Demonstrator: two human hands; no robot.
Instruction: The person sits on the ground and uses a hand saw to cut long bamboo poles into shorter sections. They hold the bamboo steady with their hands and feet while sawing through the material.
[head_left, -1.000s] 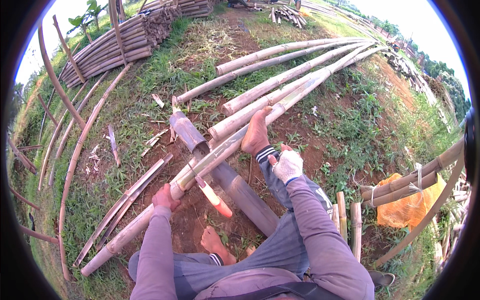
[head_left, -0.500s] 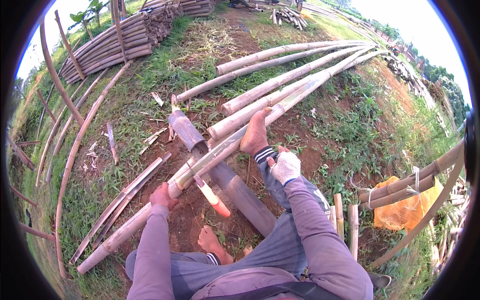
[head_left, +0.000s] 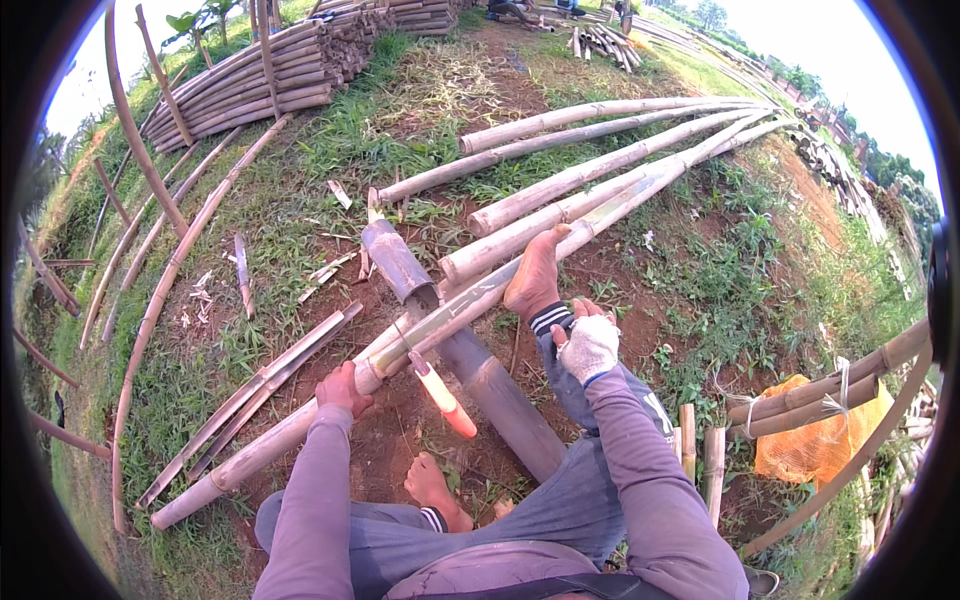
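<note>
A long bamboo pole (head_left: 245, 462) slants from near left to far right across a thick, dark bamboo length (head_left: 505, 400) lying on the soil. My bare left hand (head_left: 343, 388) is closed around the pole, near a joint. Just right of it, a blade tool with a pale and orange handle (head_left: 443, 398) hangs at the pole, handle toward me; its thin dark blade (head_left: 403, 335) meets the pole, largely hidden. My right hand (head_left: 588, 345), in a white glove with bare fingertips, is beside my raised lower leg, fingers apart and holding nothing. My bare foot (head_left: 535, 275) presses on the pole.
More bamboo poles (head_left: 560, 205) fan out ahead. Split bamboo pieces (head_left: 250, 400) lie at the left. Upright cut stubs (head_left: 714, 470), tied bamboo (head_left: 800, 412) and an orange mesh bag (head_left: 795, 455) stand at the right. A bamboo stack (head_left: 250, 75) is far left.
The view has shifted, so the scene sits a little further right and lower. My right hand has turned and its fingers have spread. My left hand keeps its grip on the pole.
</note>
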